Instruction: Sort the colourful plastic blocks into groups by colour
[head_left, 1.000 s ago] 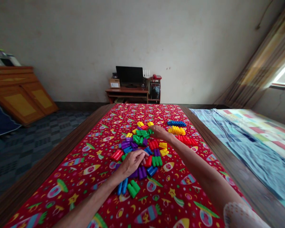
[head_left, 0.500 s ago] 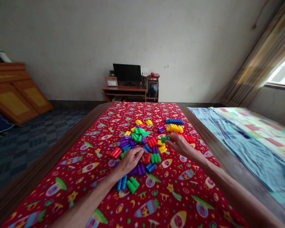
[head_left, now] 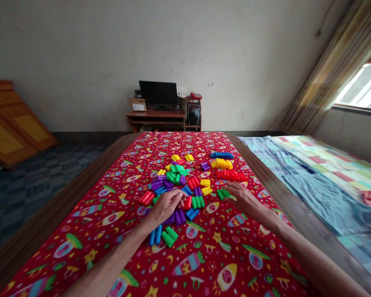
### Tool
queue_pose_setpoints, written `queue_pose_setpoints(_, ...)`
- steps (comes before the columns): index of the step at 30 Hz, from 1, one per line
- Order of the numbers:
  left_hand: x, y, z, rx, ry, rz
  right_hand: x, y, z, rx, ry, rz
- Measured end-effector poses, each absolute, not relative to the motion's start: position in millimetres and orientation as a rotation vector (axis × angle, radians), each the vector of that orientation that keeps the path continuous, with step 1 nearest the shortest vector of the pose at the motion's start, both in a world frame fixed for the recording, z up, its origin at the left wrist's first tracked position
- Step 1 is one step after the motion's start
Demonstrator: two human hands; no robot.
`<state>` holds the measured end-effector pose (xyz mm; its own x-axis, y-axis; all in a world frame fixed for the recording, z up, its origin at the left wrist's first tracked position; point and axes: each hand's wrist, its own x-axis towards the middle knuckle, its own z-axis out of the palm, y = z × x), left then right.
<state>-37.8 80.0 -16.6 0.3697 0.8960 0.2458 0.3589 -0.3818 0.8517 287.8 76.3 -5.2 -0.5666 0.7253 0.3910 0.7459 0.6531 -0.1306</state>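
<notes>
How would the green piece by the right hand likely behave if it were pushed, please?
The green piece looks like moulded plastic, so it is probably stiff and light. Its joined, rounded ridges suggest it may slide over the red cloth rather than roll.

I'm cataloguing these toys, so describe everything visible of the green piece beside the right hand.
The green piece looks like shiny plastic, with rounded, tube-like parts joined side by side. It appears to lie on the red patterned cloth, nearer the camera than the red row and right of the yellow pieces. The right hand partly covers its right end; contact is unclear.
</notes>
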Motion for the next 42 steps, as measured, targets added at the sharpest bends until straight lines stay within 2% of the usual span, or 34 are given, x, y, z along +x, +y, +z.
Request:
queue_pose_setpoints(6, -36.3, 78.8, -12.0, 1.901, 1.082, 0.966, 285.2, 95.2, -14.1, -1.142, -2.519, 0.025)
queue_pose_setpoints(17, -36.8, 80.6, -17.4, 1.884, 1.084, 0.968, 279.4, 102.2, -10.4, -1.49, -2.48, -0.208)
queue_pose_setpoints(21, -36.9, 80.9, -17.8, 1.893, 1.083, 0.966, 272.7, 100.7, -1.2, -1.369, -2.475, -0.21)
queue_pose_setpoints(28, -37.0, 79.7, -12.6, 1.955, 1.105, 0.956, 208.8, 100.4, 12.3, -0.9, -2.733, 0.013)
queue_pose_setpoints(35, -37.8, 80.8, -14.1, 1.965, 1.118, 0.957, 174.0, 117.5, 1.4, -0.912, -2.843, 0.0)
queue_pose_setpoints(42, -36.4, 79.4, -12.0, 1.968, 1.109, 0.966, 175.4, 124.0, 11.7, -0.809, -2.494, 0.041)
